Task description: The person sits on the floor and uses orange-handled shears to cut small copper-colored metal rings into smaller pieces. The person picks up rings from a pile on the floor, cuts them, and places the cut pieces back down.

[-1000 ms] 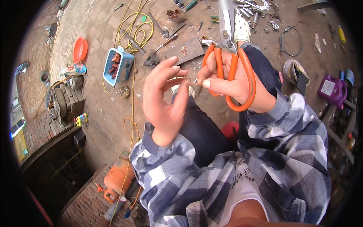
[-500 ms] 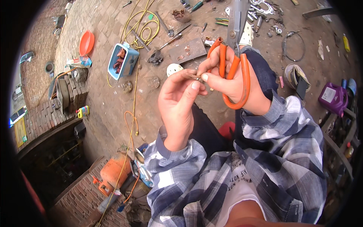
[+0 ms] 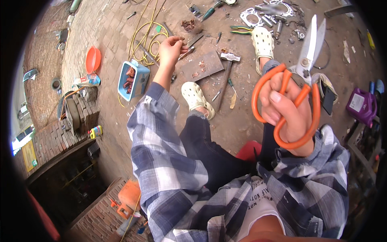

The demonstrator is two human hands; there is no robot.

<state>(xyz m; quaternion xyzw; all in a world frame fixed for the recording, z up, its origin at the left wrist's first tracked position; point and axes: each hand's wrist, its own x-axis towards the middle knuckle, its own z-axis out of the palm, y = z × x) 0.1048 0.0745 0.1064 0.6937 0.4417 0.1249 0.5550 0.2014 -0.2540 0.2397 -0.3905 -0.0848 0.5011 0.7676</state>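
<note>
Right hand (image 3: pixel 287 115) was clamped around the orange handles of a big pair of shears (image 3: pixel 296 86), fingers through the loops. It sat at about 3 o'clock in the view, raised in front of the chest. The steel blades pointed up toward 1 o'clock and looked shut or nearly so.

Left hand (image 3: pixel 171 45) was stretched out to about 11 o'clock, low over the ground, fingertips pinched together. Whether anything small was between them, I couldn't tell: too small to see. It hovered just beside the edge of a flat rusty metal plate (image 3: pixel 201 66) with copper-coloured scraps on it.

Around the left hand:
- blue plastic box (image 3: pixel 134 79) with reddish scrap inside, at 9 o'clock of the hand, near it
- yellow hose (image 3: pixel 146 34), coiled, at 10–11 o'clock of the hand
- hammer (image 3: pixel 226 72), head at the far corner of the plate, handle running back toward the near shoe

Both feet wore cream clogs (image 3: pixel 196 99), the near one at centre frame and the far one at 12 o'clock by the plate. An orange bowl (image 3: pixel 93 59) lay on the brick floor at 9–10 o'clock, well apart from both hands. A purple jug (image 3: pixel 361 105) stood at 3 o'clock, beyond the shears.
</note>
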